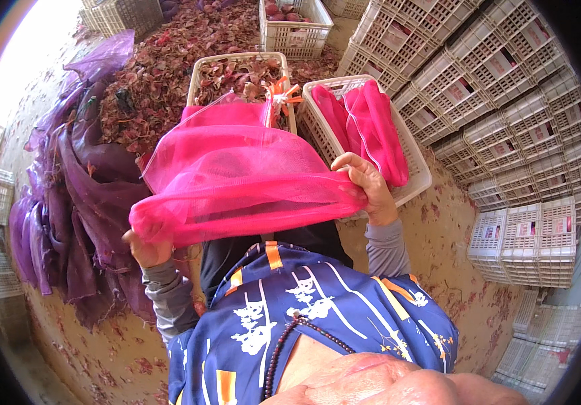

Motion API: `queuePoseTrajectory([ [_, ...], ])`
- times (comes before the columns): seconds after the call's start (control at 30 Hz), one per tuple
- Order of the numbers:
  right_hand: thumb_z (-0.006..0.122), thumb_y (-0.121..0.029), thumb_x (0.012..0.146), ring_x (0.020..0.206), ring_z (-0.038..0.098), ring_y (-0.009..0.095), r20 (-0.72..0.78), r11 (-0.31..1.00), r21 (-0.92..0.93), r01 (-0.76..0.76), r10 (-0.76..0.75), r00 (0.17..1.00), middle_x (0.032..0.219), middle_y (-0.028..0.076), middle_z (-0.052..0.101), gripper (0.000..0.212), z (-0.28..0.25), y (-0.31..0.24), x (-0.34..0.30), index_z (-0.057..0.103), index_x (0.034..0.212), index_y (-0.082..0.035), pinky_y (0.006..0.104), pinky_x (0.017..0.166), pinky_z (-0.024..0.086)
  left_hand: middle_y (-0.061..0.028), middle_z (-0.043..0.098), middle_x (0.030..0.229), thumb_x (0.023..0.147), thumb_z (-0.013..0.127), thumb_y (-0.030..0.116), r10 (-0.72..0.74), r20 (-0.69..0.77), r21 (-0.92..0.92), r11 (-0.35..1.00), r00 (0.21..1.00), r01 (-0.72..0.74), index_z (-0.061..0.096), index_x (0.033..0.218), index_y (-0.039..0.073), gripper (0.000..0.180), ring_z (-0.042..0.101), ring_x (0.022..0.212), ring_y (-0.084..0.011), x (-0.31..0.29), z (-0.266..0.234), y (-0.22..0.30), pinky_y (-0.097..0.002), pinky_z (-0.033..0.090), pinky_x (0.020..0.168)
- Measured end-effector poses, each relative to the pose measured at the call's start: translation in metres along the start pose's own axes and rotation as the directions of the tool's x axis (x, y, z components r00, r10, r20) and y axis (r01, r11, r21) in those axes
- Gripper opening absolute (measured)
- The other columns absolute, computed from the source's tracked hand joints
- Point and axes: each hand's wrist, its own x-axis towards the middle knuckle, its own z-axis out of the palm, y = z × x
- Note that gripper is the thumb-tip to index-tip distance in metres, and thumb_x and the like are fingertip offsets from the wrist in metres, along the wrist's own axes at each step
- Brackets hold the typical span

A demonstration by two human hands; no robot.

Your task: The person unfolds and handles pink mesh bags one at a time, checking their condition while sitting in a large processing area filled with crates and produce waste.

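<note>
A bright pink mesh bag [243, 152] is stretched wide between my two hands, its near edge folded over. My left hand [147, 248] grips the bag's near left corner, with its fingers partly covered by the mesh. At the right corner, my right hand [369, 182] is closed on the mesh, thumb and fingers showing. The bag's far part lies over a pale crate [287, 74] with dry reddish skins in it. Beside it, a second pale crate [419, 182] holds more folded pink mesh bags [365, 125]. Orange and white ties [282, 96] hang at the first crate's edge.
Purple netting [101, 196] is heaped at the left. Behind it spreads a pile of dry skins [176, 40]. A crate of red bulbs [295, 30] stands at the back. Tall stacks of pale plastic crates [500, 101] line the right side. Skin scraps litter the floor [452, 250].
</note>
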Motion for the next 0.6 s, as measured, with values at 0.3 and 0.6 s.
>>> queuePoseTrajectory([
  [0.3, 0.067, -0.006, 0.080, 0.083, 0.059, 0.016, -0.018, 0.510, -0.859, 0.048, -0.124, 0.992, 0.084, 0.005, 0.061, 0.020, 0.007, 0.025, 0.016, 0.062, 0.099, -0.003, 0.0301, 0.077, 0.046, -0.0039, 0.062, 0.105, 0.094, 0.057, 0.009, 0.175, -0.253, 0.273, 0.957, 0.952, -0.103, 0.053, 0.119, 0.005, 0.026, 0.059, 0.097, -0.0149, 0.002, 0.021, -0.017, -0.0304, 0.049, 0.085],
  [0.6, 0.056, -0.006, 0.094, 0.068, 0.057, 0.009, -0.628, 0.892, 0.129, 0.433, -0.265, 0.732, 0.079, 0.002, 0.062, 0.014, -0.013, 0.024, 0.028, 0.062, 0.106, -0.003, 0.0212, 0.065, 0.048, 0.0005, 0.055, 0.067, 0.093, 0.059, 0.022, -0.631, 0.064, 0.755, 0.537, 0.773, 0.376, 0.059, 0.082, 0.005, 0.020, 0.049, 0.054, -0.0082, -0.010, 0.042, -0.001, -0.0229, 0.039, 0.050],
])
